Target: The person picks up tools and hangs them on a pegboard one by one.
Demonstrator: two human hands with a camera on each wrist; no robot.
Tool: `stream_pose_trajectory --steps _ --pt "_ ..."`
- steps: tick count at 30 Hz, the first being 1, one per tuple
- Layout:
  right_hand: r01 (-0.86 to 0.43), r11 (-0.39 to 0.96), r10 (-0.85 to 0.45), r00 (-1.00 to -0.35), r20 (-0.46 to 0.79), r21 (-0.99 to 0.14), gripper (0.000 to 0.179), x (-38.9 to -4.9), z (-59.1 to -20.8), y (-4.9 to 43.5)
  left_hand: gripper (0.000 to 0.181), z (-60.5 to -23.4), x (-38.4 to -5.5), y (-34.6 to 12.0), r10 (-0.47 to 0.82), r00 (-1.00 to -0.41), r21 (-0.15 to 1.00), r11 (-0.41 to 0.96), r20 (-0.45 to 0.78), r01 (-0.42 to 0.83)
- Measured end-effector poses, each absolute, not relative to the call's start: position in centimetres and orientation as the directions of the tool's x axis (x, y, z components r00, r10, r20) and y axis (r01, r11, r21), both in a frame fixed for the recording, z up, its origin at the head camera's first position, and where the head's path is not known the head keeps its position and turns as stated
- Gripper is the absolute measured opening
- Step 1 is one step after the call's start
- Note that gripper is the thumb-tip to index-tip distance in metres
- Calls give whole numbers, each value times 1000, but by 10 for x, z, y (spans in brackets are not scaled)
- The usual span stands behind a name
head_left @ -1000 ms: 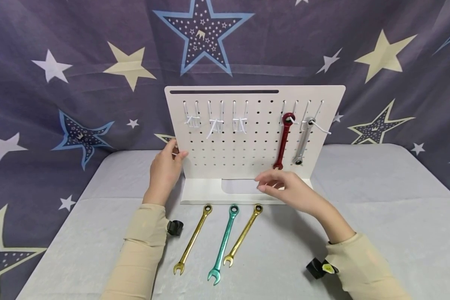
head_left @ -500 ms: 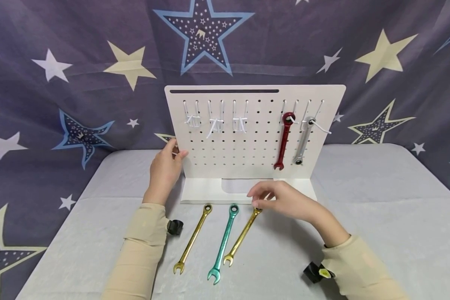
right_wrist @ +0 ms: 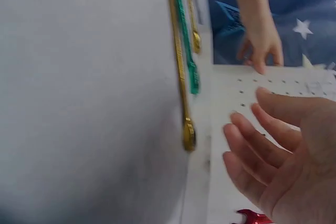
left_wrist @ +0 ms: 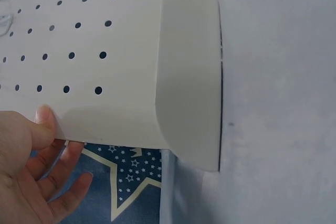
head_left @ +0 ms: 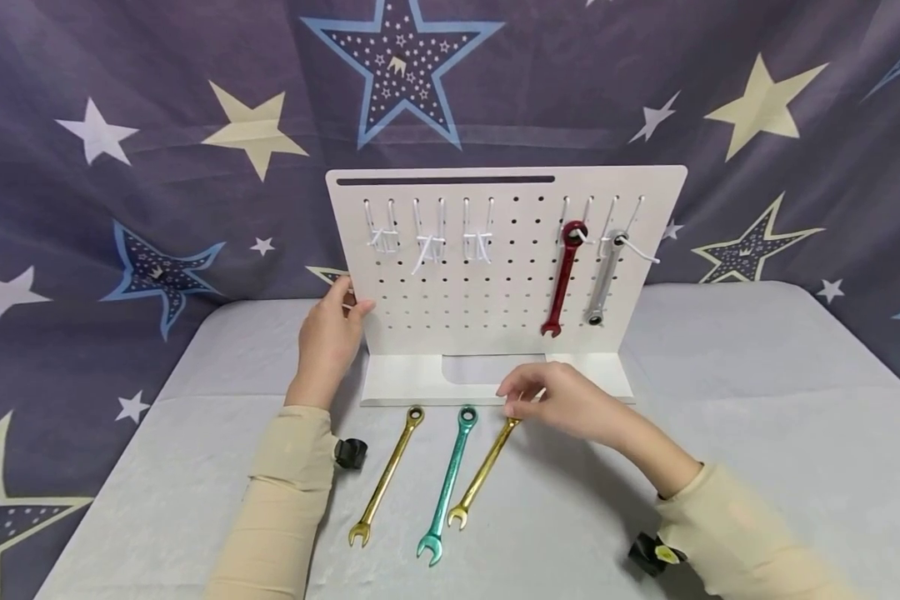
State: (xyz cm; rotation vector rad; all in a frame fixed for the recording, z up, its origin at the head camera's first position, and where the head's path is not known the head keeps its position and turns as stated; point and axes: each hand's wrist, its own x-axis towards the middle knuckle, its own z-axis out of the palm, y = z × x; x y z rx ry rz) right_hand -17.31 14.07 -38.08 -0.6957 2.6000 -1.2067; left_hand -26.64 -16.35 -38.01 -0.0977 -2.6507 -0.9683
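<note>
The slim gold metal wrench at left (head_left: 387,475) and the slim gold metal wrench at right (head_left: 486,475) are matching; the slim teal-green metal wrench (head_left: 450,479) between them is showing a metallic sheen. The dark-red metal wrench (head_left: 562,283) is contrasting with the silver metal wrench (head_left: 606,279). The white rectangular pegboard (head_left: 435,340) (reading greyer in the left wrist view) is displaying a regular grid of dark round holes (left_wrist: 107,23). Bent white wire hooks (head_left: 478,237) are matching it. The purple-grey fabric backdrop (head_left: 570,100) is carrying cream, white and blue-edged stars. The pale-grey cloth table cover (head_left: 757,400) and beige fabric sleeves (head_left: 270,517) are appearing plain.
</note>
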Motion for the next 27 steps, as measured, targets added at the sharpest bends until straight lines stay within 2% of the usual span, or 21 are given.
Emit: stream_pose_trajectory --steps 11,27 --pt "-296 499 -346 -930 126 -814 17 -170 -395 158 26 -379 -267 -165 -40 -954 622 766 296 161" --pt "-337 486 -127 -940 316 -806 19 -178 -389 207 29 -380 -265 -165 -38 -952 623 764 303 167"
